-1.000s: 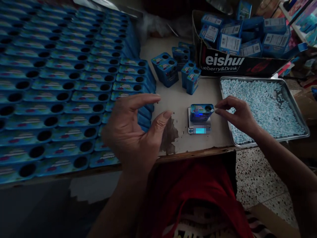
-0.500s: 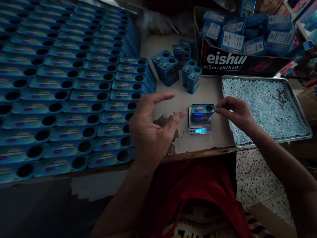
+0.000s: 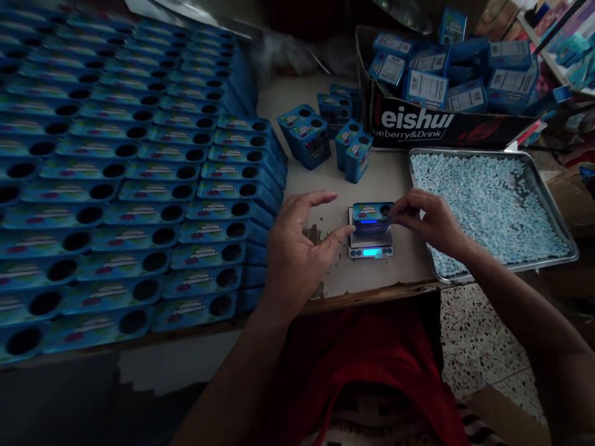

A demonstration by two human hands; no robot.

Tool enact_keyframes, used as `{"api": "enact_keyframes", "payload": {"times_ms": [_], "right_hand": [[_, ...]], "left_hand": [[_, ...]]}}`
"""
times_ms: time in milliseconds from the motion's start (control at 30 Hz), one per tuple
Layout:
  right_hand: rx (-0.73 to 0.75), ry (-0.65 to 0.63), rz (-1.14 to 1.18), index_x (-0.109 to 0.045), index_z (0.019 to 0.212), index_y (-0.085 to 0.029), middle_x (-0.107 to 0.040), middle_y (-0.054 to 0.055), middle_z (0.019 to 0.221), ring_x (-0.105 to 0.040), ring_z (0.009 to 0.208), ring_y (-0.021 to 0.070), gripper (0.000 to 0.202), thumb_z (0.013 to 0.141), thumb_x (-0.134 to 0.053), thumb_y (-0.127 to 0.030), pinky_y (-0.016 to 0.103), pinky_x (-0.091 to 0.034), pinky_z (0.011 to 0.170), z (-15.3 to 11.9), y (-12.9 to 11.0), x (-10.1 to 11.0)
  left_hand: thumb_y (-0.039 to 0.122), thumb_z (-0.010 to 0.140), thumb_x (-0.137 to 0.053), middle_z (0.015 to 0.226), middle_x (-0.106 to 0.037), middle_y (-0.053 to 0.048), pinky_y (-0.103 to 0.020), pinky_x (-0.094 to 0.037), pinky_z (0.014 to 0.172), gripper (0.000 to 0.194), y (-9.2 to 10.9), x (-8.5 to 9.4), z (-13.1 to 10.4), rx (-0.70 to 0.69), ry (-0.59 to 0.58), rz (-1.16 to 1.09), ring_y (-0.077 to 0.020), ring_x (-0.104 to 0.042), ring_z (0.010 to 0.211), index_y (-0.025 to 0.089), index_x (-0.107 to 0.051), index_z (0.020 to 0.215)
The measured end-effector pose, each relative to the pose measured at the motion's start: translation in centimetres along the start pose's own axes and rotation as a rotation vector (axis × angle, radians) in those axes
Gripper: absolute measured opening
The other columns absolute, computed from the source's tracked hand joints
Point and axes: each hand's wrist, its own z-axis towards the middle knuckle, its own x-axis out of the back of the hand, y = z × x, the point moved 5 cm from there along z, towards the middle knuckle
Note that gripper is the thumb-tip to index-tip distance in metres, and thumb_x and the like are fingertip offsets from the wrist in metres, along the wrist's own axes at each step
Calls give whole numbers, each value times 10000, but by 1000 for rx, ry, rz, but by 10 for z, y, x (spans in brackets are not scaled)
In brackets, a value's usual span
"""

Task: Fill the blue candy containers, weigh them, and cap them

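A blue candy box (image 3: 372, 212) with a round dark hole in its top stands on a small digital scale (image 3: 389, 243) with a lit display. My right hand (image 3: 430, 220) is closed in a pinch, its fingertips at the hole end of the box; whatever is between them is hidden. To the left, my left hand (image 3: 302, 248) is open, thumb and index finger spread wide. Its thumb tip comes close to the box's left side, and I cannot tell if they touch. A metal tray (image 3: 576, 255) of small pale-blue and white candies (image 3: 493, 210) lies beside my right hand.
Dense rows of blue boxes (image 3: 186, 232) with holes fill the left side. Several more boxes (image 3: 312, 139) stand behind the scale. At the back right, a black carton (image 3: 413, 129) holds a heap of blue boxes. The table's worn front edge (image 3: 372, 293) runs nearest me.
My right hand has moved in from the box's right edge to its hole; the white candy at its fingertips no longer shows. My left hand has come nearer the box, still open.
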Motion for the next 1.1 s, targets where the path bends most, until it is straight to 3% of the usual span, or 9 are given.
{"api": "enact_keyframes", "payload": {"times_ms": [133, 267, 333, 467, 533, 600, 767, 967, 1100], "right_hand": [[-46, 89, -29, -764, 860, -231, -724, 23, 840, -617, 752, 176, 105, 894, -764, -331, 348, -506, 720, -5, 5, 20], [-175, 270, -171, -773, 883, -242, -715, 46, 928, -627, 786, 202, 167, 795, -841, -366, 405, -547, 780, -22, 35, 60], [-283, 332, -49, -768, 982, -244, -714, 62, 1002, -654, 836, 213, 300, 777, -864, -441, 421, -574, 820, -33, 56, 66], [-591, 242, 711, -692, 1074, -226, -751, 93, 998, -736, 940, 242, 478, 918, -693, -678, 440, -624, 894, -51, 79, 27], [-658, 209, 1014, -673, 1033, -218, -768, 106, 1001, -752, 991, 260, 520, 943, -640, -729, 461, -632, 938, -52, 74, 6], [-656, 220, 1187, -669, 1002, -218, -778, 106, 1010, -752, 1033, 264, 512, 959, -630, -727, 463, -633, 976, -51, 67, -3], [-656, 289, 1356, -689, 917, -220, -790, 95, 993, -746, 1052, 254, 357, 986, -691, -571, 429, -642, 1005, -52, 67, 1], [-657, 239, 1416, -718, 906, -196, -793, 88, 1006, -756, 1040, 229, 99, 921, -770, -280, 385, -649, 996, -53, 74, -2], [-611, 230, 1240, -729, 992, -197, -771, 43, 968, -749, 879, 169, 257, 786, -883, -203, 316, -652, 897, -48, 72, -8]], "left_hand": [[237, 822, -878, 1286, -733, -47, -515, -535, 1153, 478, -12, -16, 5, 11, -39, 20, -294, -675, 1275, 324, -703, 1259], [225, 805, -860, 1161, -782, -57, -467, -576, 1056, 397, -33, -52, 15, 91, -172, -34, -292, -726, 1140, 247, -729, 1179], [216, 839, -811, 1078, -795, -46, -414, -600, 970, 298, -29, -69, 19, 67, -233, -73, -267, -746, 1038, 239, -743, 1128], [119, 918, -663, 1178, -790, -29, -502, -464, 1189, 304, 19, -90, 26, -303, -256, 59, -258, -706, 1154, 293, -767, 1145], [96, 956, -596, 1218, -782, -19, -576, -301, 1301, 357, 40, -100, 27, -456, -258, 136, -259, -676, 1227, 329, -775, 1160], [101, 974, -574, 1234, -777, -21, -585, -267, 1312, 371, 49, -109, 28, -527, -252, 173, -262, -665, 1243, 342, -776, 1170], [93, 917, -614, 1163, -787, -49, -437, -527, 1054, 344, 30, -124, 34, -442, -220, 196, -270, -689, 1101, 290, -775, 1147], [191, 897, -730, 1123, -783, -47, -404, -545, 998, 268, 13, -114, 28, -289, -148, 120, -266, -703, 1077, 265, -750, 1154], [143, 895, -707, 1124, -779, -48, -425, -535, 1015, 290, 16, -106, 22, -319, -157, 129, -270, -696, 1080, 281, -761, 1145]]}}
